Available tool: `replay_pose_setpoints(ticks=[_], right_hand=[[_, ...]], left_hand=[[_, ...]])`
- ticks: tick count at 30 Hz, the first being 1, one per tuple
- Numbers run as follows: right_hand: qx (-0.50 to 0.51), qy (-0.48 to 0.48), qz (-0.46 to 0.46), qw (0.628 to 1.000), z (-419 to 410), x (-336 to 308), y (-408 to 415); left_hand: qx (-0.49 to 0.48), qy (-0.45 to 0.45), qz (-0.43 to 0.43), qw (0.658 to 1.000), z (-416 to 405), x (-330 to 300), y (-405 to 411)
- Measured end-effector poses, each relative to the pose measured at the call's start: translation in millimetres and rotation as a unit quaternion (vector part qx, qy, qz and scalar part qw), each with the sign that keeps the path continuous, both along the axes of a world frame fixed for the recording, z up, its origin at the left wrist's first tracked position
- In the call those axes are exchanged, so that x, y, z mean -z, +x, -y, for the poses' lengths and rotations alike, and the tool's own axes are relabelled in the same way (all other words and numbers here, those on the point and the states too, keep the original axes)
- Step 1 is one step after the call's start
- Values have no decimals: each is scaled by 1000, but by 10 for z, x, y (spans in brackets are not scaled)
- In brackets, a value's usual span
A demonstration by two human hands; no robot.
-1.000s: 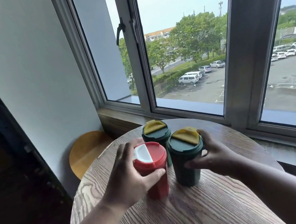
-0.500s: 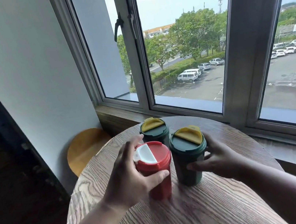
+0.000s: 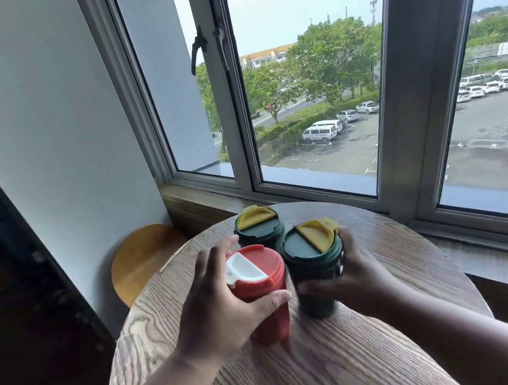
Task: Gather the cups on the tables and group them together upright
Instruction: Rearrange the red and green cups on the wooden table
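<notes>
On the round wooden table [image 3: 354, 368], the left hand [image 3: 217, 310] grips the red cup [image 3: 262, 293]; the right hand [image 3: 354, 276] grips the near green cup [image 3: 315, 269]. The far green cup [image 3: 258, 229] stands just behind (all upright, closely grouped).

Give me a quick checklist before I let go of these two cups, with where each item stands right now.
1. Red plastic cup with the white flap lid upright on the round wooden table: ok.
2. Near dark green cup with the yellow flap lid upright: ok.
3. Far dark green cup with the yellow flap lid upright, untouched by either hand: ok.
4. All three grouped close together: ok.
5. Left hand grips the red cup, right hand grips the near green cup: ok.
6. Lids fully sealed: cannot tell.
</notes>
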State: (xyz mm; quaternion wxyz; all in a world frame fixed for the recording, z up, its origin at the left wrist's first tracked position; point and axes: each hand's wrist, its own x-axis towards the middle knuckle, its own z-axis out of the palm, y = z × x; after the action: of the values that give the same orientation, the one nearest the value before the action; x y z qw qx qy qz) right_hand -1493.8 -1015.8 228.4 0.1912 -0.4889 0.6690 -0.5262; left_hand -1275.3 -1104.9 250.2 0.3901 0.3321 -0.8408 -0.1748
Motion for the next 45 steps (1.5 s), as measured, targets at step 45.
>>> replay_pose_setpoints(ticks=[45], right_hand=[[-43, -25, 62, 997, -155, -201, -40]], left_hand=[[44, 83, -66, 993, 135, -90, 59]])
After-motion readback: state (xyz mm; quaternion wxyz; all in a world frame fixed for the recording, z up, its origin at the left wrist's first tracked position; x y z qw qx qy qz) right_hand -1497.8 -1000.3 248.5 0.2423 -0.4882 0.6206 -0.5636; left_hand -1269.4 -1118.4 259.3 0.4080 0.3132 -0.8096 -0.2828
